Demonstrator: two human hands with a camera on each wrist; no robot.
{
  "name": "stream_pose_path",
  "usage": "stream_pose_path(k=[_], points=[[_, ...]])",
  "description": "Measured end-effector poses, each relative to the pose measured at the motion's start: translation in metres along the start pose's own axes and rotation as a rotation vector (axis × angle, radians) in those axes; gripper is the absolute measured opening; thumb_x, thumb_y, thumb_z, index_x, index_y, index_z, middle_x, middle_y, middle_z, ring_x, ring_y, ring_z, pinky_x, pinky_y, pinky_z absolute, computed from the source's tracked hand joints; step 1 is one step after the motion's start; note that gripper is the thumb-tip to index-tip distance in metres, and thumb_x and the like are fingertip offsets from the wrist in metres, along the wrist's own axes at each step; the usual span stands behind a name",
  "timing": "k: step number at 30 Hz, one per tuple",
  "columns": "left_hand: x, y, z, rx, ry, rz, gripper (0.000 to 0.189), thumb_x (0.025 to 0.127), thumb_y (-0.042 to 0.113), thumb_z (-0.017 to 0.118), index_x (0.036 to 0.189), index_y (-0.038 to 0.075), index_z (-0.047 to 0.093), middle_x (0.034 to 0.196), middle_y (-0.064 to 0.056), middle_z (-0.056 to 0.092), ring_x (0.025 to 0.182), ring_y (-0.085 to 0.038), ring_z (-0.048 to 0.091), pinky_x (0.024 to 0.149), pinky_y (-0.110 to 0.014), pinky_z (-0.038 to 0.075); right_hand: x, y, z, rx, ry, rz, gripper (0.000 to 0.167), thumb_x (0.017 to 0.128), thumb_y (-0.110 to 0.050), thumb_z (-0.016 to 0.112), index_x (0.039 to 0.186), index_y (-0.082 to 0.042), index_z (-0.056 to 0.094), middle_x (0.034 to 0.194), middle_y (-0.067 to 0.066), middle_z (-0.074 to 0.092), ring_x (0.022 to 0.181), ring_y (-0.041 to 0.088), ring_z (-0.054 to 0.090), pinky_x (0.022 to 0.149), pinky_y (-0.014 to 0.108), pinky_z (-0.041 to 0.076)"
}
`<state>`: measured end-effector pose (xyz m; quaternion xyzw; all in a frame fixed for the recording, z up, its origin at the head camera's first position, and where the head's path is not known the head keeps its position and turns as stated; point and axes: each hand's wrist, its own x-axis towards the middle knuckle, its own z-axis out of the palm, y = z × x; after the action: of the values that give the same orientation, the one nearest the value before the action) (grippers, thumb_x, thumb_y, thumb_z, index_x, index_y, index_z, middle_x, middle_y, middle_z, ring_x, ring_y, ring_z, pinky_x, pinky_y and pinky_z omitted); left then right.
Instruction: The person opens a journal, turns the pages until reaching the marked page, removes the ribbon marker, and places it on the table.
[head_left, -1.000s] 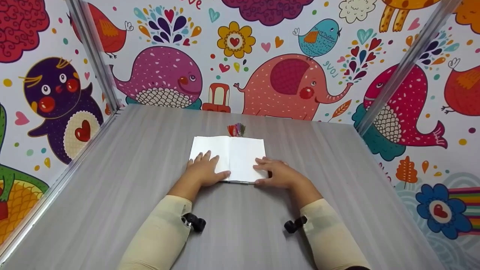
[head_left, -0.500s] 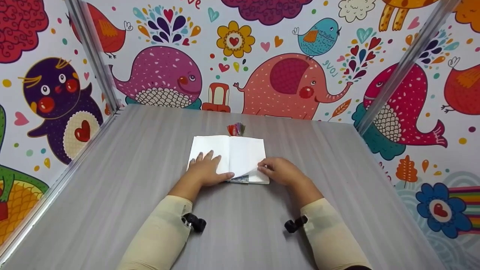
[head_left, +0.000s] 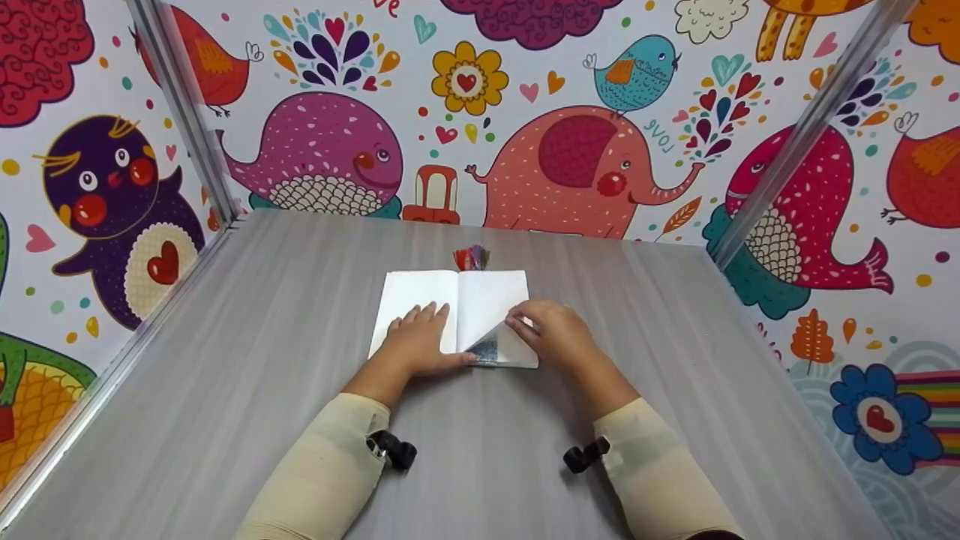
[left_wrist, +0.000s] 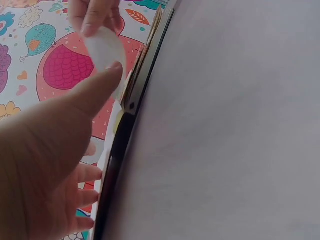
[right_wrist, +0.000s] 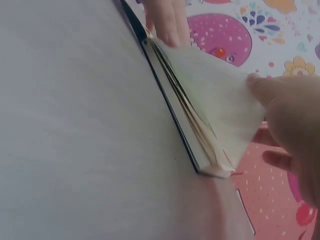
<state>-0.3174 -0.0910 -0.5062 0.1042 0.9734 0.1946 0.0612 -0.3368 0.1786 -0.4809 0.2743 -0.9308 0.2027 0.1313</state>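
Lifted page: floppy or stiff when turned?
Probably floppy: the page curves where the right hand pinches it. It may crease, since only a small part is gripped. It should likely swing rather than slide, as it seems joined to the book at the fold.

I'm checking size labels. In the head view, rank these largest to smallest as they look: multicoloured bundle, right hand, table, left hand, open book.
1. Table
2. Open book
3. Left hand and right hand: too alike to rank
4. Multicoloured bundle
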Motion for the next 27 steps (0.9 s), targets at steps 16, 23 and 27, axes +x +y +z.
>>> stream_pose_path(k=[16, 23, 27], points=[[0.004, 0.003, 0.001, -0.009, 0.045, -0.026, 0.113, 0.087, 0.076, 0.068, 0.171, 0.014, 0.027, 0.175, -0.013, 0.037, 0.163, -0.043, 0.032, 0.129, -0.07, 0.025, 0.002, -0.012, -0.002, -0.081, 0.205, -0.243, 0.017, 0.102, -0.031, 0.074, 0.111, -0.018, 0.082, 0.116, -0.003, 0.082, 0.124, 0.022, 0.074, 0.105, 0.051, 0.059], [0.003, 0.003, 0.0, -0.014, 0.053, -0.023, 0.109, 0.088, 0.073, 0.068, 0.171, 0.014, 0.028, 0.173, -0.015, 0.04, 0.161, -0.043, 0.035, 0.128, -0.07, 0.027, 0.003, -0.011, -0.001, -0.067, 0.244, -0.293, 0.014, 0.1, -0.028, 0.077, 0.109, -0.018, 0.082, 0.117, -0.002, 0.082, 0.126, 0.023, 0.073, 0.106, 0.051, 0.059], [0.004, 0.003, -0.001, 0.0, 0.061, -0.02, 0.108, 0.089, 0.072, 0.068, 0.171, 0.015, 0.028, 0.172, -0.014, 0.041, 0.16, -0.043, 0.037, 0.127, -0.068, 0.03, 0.004, -0.009, 0.0, -0.044, 0.284, -0.332, 0.011, 0.099, -0.024, 0.079, 0.106, -0.016, 0.081, 0.116, 0.002, 0.082, 0.123, 0.026, 0.074, 0.105, 0.052, 0.059]])
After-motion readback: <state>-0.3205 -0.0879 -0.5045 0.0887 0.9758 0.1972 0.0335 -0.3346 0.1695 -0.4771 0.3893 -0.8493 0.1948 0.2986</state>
